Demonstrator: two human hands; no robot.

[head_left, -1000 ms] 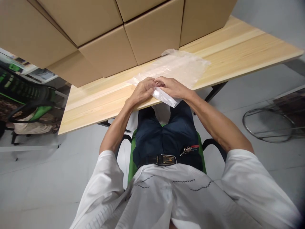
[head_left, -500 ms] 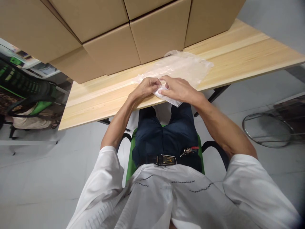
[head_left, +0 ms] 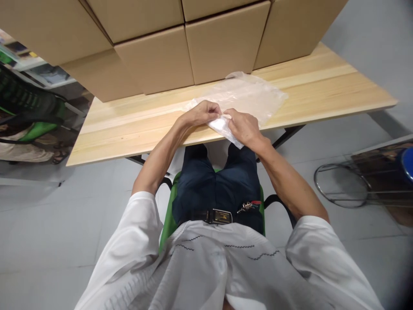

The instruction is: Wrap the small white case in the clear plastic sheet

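Note:
A clear plastic bag [head_left: 248, 92] lies spread over the wooden table [head_left: 116, 125], its near edge bunched between my hands. My left hand [head_left: 204, 113] pinches this bunched edge with thumb and fingertips. Close beside it, my right hand [head_left: 243, 125] is closed on the same plastic, thumb pressed toward the fingers. A whitish fold of the bag hangs from between the hands over the table's front edge. I cannot make out whether anything lies inside the folded part.
Stacked cardboard boxes [head_left: 155, 60] stand along the back of the table, just beyond the bag. A metal-framed stool [head_left: 342, 185] is on the floor at right. At far left are a black and green chair [head_left: 29, 103] and part of another person.
My right hand has closed from spread fingers to a grip on the plastic. The left keeps its pinch. The whole view has shifted slightly.

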